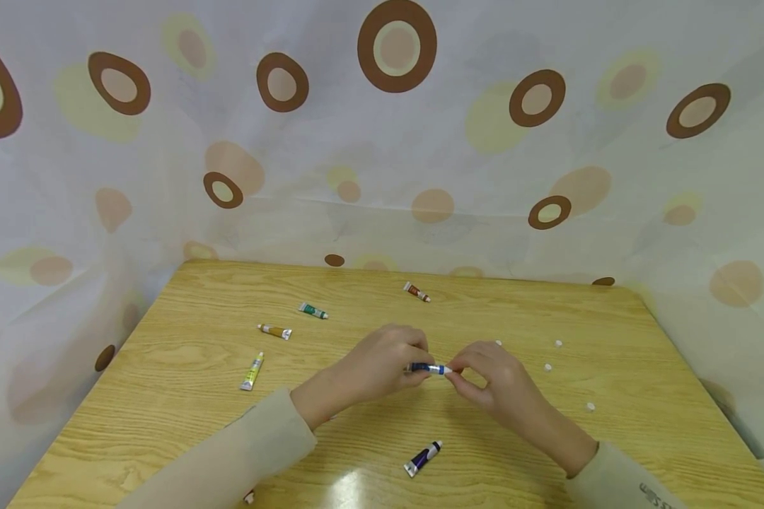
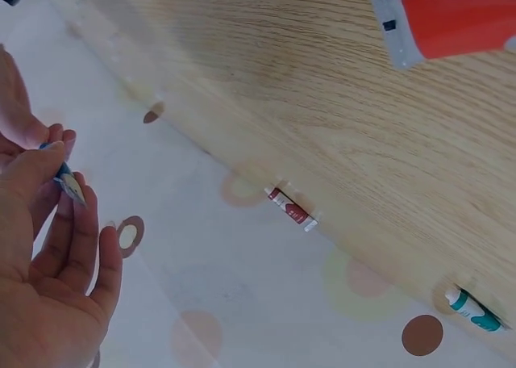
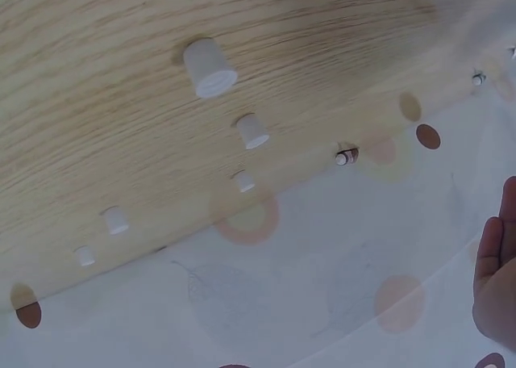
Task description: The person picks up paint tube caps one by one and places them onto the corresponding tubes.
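Observation:
Over the middle of the table, my left hand (image 1: 388,359) holds a small blue paint tube (image 1: 429,368) level, its nozzle end turned right. Thumb and fingertips of my right hand (image 1: 499,382) pinch the white tip at that end. The left wrist view shows the tube's flat crimped end (image 2: 72,188) sticking out between the fingers of the left hand. Closest in front of the hands lies a purple paint tube (image 1: 424,458). Behind them is a reddish-brown tube (image 1: 417,291). The pinching fingers hide part of the white tip.
Several small white caps (image 1: 590,407) stand on the table's right side, larger in the right wrist view (image 3: 210,68). On the left lie a yellow tube (image 1: 252,372), an ochre tube (image 1: 275,331) and a green tube (image 1: 313,311). A red tube (image 2: 459,17) lies near the left arm. Patterned sheeting (image 1: 395,155) surrounds the table.

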Demonstrator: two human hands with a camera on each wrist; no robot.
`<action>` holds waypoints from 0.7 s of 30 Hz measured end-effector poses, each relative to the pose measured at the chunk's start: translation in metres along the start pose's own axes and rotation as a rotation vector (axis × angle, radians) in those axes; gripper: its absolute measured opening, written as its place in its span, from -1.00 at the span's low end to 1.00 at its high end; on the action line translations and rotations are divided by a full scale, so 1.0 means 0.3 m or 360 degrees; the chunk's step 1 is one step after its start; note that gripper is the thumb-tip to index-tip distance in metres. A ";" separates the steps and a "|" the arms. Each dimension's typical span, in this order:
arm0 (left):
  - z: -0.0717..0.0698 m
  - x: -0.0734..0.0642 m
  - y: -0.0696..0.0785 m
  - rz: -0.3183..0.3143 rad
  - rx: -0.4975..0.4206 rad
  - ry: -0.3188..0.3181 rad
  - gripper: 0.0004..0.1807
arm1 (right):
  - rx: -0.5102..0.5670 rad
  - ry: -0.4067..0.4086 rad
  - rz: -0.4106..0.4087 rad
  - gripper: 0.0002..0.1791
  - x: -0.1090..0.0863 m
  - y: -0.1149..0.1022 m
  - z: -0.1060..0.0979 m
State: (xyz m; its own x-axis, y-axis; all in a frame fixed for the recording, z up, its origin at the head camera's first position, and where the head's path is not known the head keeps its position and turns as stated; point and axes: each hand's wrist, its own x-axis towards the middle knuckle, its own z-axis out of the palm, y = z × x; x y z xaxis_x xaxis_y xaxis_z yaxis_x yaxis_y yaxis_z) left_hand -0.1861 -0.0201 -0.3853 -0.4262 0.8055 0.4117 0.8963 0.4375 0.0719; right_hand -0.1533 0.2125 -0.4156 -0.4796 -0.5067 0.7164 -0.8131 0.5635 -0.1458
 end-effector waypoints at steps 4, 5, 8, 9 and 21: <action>0.003 0.004 -0.008 -0.0079 -0.0057 -0.0005 -0.87 | 0.0015 -0.0028 0.0037 -0.63 0.009 0.008 -0.001; 0.004 0.004 -0.011 -0.0105 -0.0080 -0.0007 -0.87 | 0.0008 -0.0040 0.0050 -0.71 0.010 0.010 -0.003; 0.007 0.006 -0.022 -0.0176 -0.0141 -0.0022 -0.87 | -0.0023 -0.0076 0.0100 -0.83 0.009 0.020 -0.013; 0.008 0.006 -0.025 -0.0197 -0.0158 -0.0029 -0.87 | -0.0038 -0.0085 0.0119 -0.76 0.008 0.023 -0.017; 0.018 0.011 -0.080 -0.0338 -0.0134 -0.0097 -0.85 | -0.0070 -0.0168 0.0332 -0.65 -0.006 0.061 -0.049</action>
State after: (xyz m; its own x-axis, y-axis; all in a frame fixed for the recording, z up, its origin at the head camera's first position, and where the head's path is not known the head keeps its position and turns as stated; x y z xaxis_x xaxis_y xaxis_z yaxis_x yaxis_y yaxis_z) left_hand -0.2096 -0.0259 -0.3905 -0.6107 0.7226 0.3237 0.7916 0.5671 0.2276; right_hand -0.1625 0.2335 -0.4095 -0.6695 -0.4404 0.5982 -0.6788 0.6898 -0.2519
